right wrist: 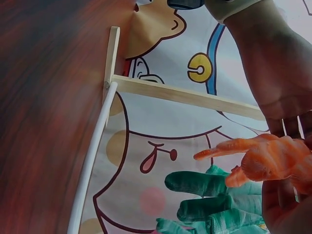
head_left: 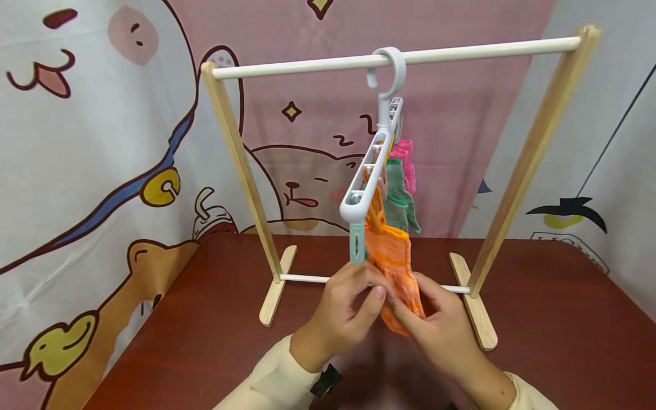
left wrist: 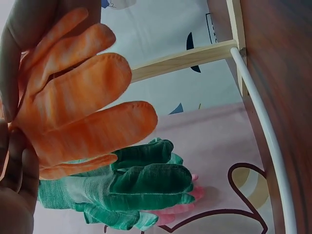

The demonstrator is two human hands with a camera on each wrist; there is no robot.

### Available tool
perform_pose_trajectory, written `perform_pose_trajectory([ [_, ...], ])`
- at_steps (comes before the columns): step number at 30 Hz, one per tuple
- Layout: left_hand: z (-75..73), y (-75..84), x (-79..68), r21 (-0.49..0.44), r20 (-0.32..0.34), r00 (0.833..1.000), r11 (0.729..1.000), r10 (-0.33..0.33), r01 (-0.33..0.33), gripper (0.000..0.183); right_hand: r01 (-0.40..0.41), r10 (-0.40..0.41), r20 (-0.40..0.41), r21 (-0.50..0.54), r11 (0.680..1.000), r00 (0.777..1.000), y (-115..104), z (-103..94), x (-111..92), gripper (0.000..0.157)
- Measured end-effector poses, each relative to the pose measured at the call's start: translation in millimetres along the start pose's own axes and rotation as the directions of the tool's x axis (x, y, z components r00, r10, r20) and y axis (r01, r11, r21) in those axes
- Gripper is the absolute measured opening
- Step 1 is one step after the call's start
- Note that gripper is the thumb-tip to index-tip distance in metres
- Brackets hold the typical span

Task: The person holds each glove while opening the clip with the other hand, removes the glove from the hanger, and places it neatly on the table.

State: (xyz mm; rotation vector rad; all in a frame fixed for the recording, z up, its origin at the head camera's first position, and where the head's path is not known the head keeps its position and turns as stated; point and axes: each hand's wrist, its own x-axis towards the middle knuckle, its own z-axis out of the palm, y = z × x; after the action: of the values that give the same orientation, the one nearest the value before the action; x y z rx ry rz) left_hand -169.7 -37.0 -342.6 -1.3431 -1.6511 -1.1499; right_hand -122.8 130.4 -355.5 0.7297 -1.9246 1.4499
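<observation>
An orange work glove hangs by its cuff from an orange clip on a white multi-clip hanger. My left hand pinches the glove's left side below the cuff, thumb in front. From the right, my right hand grips it, thumb across the front and fingers partly hidden behind. In the left wrist view the orange glove's fingers spread out. Close to my left hand, a pale teal clip hangs at the hanger's near end. Green gloves hang just behind the orange one.
Pink gloves hang farther back on the hanger. Its hook sits over the white top bar of a wooden-legged rack. The rack's feet stand on a dark red-brown table, before a cartoon-printed cloth.
</observation>
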Motion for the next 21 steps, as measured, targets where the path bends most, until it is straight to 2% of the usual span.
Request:
perform_pose_trajectory([
  [6, 1.7, 1.5, -1.7, 0.024, -0.019, 0.999, 0.999, -0.033, 0.033, 0.019, -0.023, 0.024, 0.019, -0.049, 0.999, 1.000, 3, -2.0, 0, 0.036],
  [12, -0.2, 1.7, 0.0, 0.044, -0.119, 0.989, 0.995, -0.084, 0.089, 0.028, -0.054, 0.055, 0.018, -0.076, 0.996, 0.998, 3, -1.2, -2, 0.034],
  [15, -2.6, 0.3, 2.8, 0.024, -0.194, 0.972, 0.990, -0.131, 0.139, 0.026, -0.067, 0.069, 0.018, -0.087, 0.994, 0.997, 3, -1.1, -2, 0.034],
  [21, -8.6, 1.5, 9.3, 0.017, -0.308, 0.922, 0.968, -0.235, 0.252, 0.011, -0.082, 0.084, 0.021, -0.094, 0.992, 0.996, 3, 0.4, -1, 0.032],
])
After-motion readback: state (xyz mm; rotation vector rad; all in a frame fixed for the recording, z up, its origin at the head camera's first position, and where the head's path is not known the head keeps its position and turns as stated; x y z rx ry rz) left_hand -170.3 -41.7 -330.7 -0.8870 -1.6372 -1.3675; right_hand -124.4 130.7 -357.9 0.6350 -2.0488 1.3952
